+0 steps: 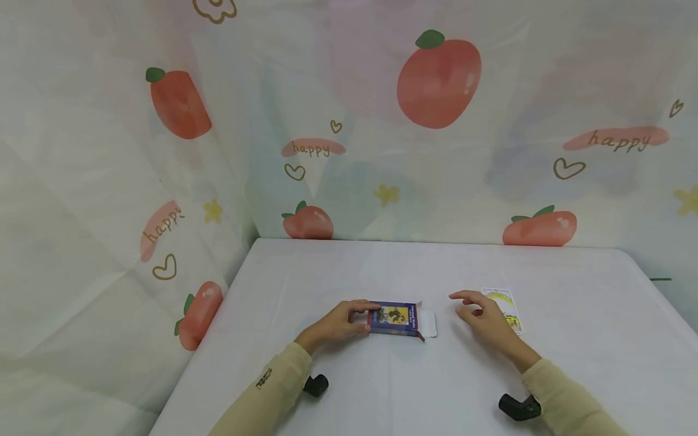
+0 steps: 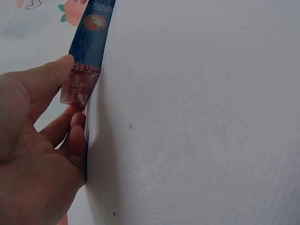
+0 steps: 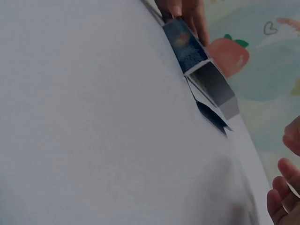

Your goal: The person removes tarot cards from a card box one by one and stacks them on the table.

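Note:
A blue tarot card box (image 1: 394, 319) with a yellow picture on its face lies flat on the table, its right end open and a white flap sticking out. My left hand (image 1: 340, 324) holds its left end between thumb and fingers; the left wrist view shows the box's reddish end (image 2: 78, 86) by the thumb. The right wrist view looks into the open end, where a grey inside (image 3: 215, 84) shows. My right hand (image 1: 482, 318), fingers loosely bent, holds nothing. It hovers right of the box and partly covers a yellow-and-white picture card (image 1: 504, 306).
A white cloth covers the table (image 1: 392, 387). Black angled pieces sit beside the left sleeve (image 1: 272, 387) and the right sleeve (image 1: 572, 399). Behind and to the left hangs a curtain (image 1: 371, 163) printed with fruit.

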